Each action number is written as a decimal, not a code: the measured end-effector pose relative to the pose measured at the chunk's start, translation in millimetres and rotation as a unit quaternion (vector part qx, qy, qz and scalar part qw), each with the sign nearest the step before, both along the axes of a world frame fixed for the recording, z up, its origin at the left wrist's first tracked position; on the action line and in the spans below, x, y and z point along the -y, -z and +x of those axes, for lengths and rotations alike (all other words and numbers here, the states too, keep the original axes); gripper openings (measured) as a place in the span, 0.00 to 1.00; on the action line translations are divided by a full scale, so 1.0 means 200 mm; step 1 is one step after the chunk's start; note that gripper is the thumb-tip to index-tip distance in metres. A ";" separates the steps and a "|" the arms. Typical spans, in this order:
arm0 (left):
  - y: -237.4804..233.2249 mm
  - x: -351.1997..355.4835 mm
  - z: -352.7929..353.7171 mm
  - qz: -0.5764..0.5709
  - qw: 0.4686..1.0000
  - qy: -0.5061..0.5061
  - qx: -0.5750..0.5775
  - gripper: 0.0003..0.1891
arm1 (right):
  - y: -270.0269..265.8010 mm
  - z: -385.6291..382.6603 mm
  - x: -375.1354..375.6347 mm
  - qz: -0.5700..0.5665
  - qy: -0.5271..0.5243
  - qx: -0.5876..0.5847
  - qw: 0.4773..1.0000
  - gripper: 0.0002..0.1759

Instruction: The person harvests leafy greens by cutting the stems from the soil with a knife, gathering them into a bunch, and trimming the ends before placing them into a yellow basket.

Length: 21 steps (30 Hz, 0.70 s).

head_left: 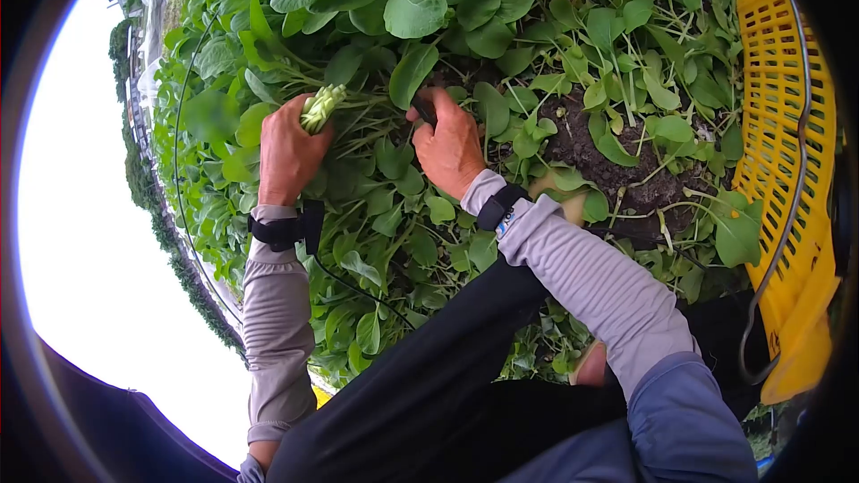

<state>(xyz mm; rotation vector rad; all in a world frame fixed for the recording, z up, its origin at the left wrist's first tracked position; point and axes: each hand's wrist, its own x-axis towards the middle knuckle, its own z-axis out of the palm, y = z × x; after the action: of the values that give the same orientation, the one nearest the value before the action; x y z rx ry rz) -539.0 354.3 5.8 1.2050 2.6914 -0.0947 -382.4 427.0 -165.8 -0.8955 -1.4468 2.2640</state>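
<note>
My left hand [293, 150] is closed around a bunch of cut green stems [322, 109], whose pale ends point up and to the right while the leaves hang to the left, partly behind the fingers. To its right, my right hand [447, 141] is closed on a small dark tool [424, 111], mostly hidden by the fingers. That hand is low among the stems of the leafy plants [376, 125], just beneath a broad leaf [412, 73].
A yellow slotted crate [787, 161] with a metal handle stands at the far right. Dark soil [608, 156] shows between plants at the right. My bent knees are below, and a thin cable runs from the left wrist strap.
</note>
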 end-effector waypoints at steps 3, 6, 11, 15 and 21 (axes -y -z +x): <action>0.00 0.04 -0.02 -0.003 1.000 -0.004 0.004 0.20 | 0.06 -0.22 -0.02 0.200 -0.016 -0.057 0.978 0.34; -0.02 0.01 -0.02 -0.002 1.000 -0.014 0.023 0.20 | 0.19 -0.40 0.03 0.117 -0.157 -0.041 0.980 0.31; -0.05 0.01 -0.05 -0.008 0.998 -0.032 0.048 0.20 | 0.16 -0.37 -0.02 0.004 -0.157 -0.087 0.984 0.21; -0.15 -0.02 0.01 0.011 0.995 -0.017 0.095 0.17 | -0.03 -0.16 -0.06 -0.123 -0.055 -0.120 0.984 0.14; -0.41 -0.18 0.32 0.014 0.997 0.029 0.064 0.25 | -0.28 0.10 -0.16 -0.126 0.127 -0.105 0.978 0.07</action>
<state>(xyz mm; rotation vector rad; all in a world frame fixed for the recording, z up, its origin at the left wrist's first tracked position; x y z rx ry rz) -475.0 391.2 88.6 1.2516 2.5574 0.0126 -363.2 459.9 -109.9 -0.8285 -0.9133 2.2952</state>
